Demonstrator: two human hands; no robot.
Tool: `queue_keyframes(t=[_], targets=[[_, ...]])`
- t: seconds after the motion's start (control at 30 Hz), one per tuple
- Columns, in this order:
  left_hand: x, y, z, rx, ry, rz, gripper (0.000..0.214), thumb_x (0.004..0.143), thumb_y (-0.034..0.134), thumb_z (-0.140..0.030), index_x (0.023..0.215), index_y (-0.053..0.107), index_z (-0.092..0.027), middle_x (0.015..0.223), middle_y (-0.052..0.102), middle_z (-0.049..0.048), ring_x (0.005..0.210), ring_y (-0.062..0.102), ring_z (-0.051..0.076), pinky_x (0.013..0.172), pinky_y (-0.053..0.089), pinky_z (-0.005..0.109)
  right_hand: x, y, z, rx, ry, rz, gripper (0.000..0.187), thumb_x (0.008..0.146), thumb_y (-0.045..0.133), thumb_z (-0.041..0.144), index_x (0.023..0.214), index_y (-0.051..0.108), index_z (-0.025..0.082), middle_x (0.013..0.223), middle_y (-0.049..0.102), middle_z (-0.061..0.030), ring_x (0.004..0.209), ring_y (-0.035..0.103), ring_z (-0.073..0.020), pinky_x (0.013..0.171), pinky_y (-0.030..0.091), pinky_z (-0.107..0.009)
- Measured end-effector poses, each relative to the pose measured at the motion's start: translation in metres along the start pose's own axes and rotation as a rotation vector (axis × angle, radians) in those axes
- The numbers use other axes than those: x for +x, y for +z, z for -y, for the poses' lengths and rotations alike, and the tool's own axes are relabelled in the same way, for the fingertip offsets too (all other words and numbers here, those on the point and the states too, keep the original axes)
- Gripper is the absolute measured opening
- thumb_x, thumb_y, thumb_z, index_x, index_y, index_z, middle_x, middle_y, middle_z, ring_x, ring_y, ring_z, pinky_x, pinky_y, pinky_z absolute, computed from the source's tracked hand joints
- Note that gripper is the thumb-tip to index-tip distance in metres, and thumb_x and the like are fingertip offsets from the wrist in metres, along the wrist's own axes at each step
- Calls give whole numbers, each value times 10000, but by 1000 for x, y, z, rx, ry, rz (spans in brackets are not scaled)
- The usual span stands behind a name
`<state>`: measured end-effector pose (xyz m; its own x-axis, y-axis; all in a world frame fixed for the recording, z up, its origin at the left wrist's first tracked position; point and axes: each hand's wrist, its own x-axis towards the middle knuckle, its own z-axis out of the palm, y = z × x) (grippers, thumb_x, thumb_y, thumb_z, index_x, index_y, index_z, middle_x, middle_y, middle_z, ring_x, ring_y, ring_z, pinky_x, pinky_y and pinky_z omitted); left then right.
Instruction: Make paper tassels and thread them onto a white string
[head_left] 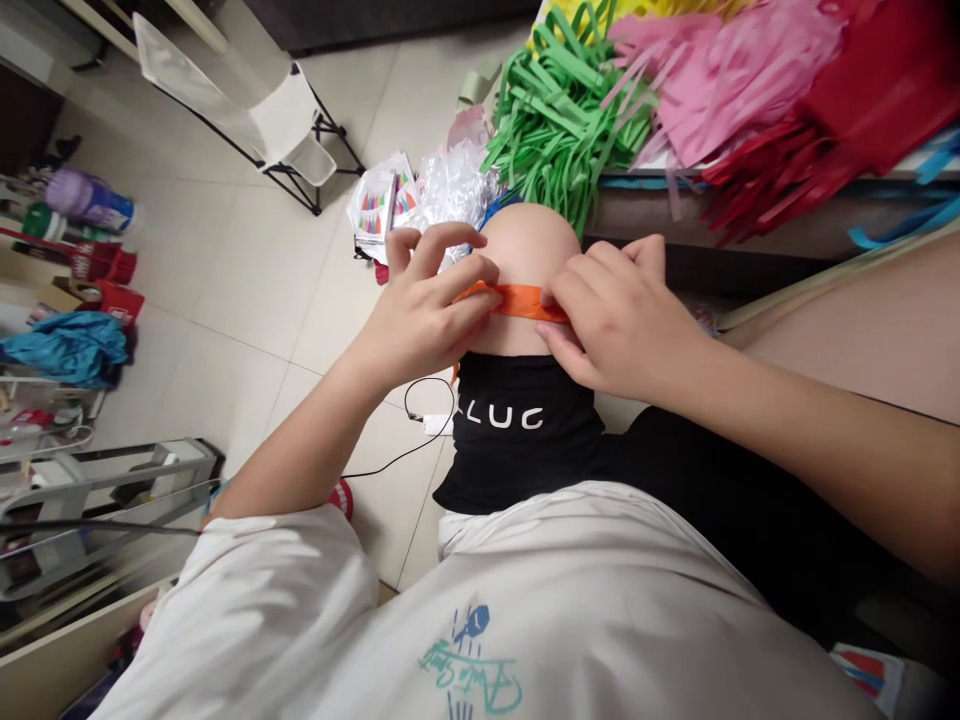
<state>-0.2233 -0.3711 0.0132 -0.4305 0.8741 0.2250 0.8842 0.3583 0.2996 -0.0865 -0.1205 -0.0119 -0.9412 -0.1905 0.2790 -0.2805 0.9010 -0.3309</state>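
A flat orange strip [520, 300], paper-like or cloth, lies across my bare knee [529, 235]. My left hand [439, 300] pinches it at the left, thumb and index finger together, other fingers curled above. My right hand [619, 310] has its fingers on the strip's right part, the thumb a little below, near the skin. The strip's right end is hidden under that hand. A small bit of orange shows below my left hand. Under the knee, black shorts [517, 450] with white lettering cover my thigh.
Fringed tassels in green [570, 110], pink [739, 70] and red [840, 130] are heaped on a table at the upper right. Silver tinsel [454, 190] and printed packets [382, 205] lie beyond the knee. A white folding chair [285, 115] stands at upper left. A thin black cable [390, 465] crosses the floor.
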Motion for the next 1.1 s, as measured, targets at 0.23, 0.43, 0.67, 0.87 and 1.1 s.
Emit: queue_keyframes(t=[0.23,0.43,0.67,0.87,1.1], targets=[[-3,13,-2,5,-31,-52,114,1139,677,-398,1104,737,-309,1231,788,80,1562,660,403,1318,435,778,3,0,7,-4,29,-2,337,1147,541,371,1263,780,163,1161,741,-215,1214,591,-449,1071,414,-628],[-5,15,3,-57,-49,-86,113,1154,681,-406,1100,747,-333,1258,797,54,1489,700,329,1322,482,681,5,-4,11,15,27,31,422,1197,446,401,1216,817,202,1131,731,-204,1214,591,-443,1083,399,-673],[-5,18,-1,-39,-85,-88,201,1196,597,-472,1134,713,-320,1238,789,71,1443,711,330,1298,488,671,8,-8,14,34,28,56,495,1218,373,412,1153,828,228,1106,703,-181,1217,576,-431,1068,386,-687],[-6,18,-1,2,-68,-128,223,1203,554,-443,1123,712,-308,1221,807,93,1389,734,356,1267,469,689,11,-13,17,-14,48,115,596,1254,250,406,1168,802,198,1161,741,-201,1285,603,-436,1072,393,-674],[-2,18,4,19,-26,-132,265,1193,520,-447,1034,656,-285,1236,757,112,1438,696,398,1241,437,683,3,0,3,6,66,38,495,1220,355,426,1177,800,212,1125,723,-198,1256,602,-456,1082,406,-688]])
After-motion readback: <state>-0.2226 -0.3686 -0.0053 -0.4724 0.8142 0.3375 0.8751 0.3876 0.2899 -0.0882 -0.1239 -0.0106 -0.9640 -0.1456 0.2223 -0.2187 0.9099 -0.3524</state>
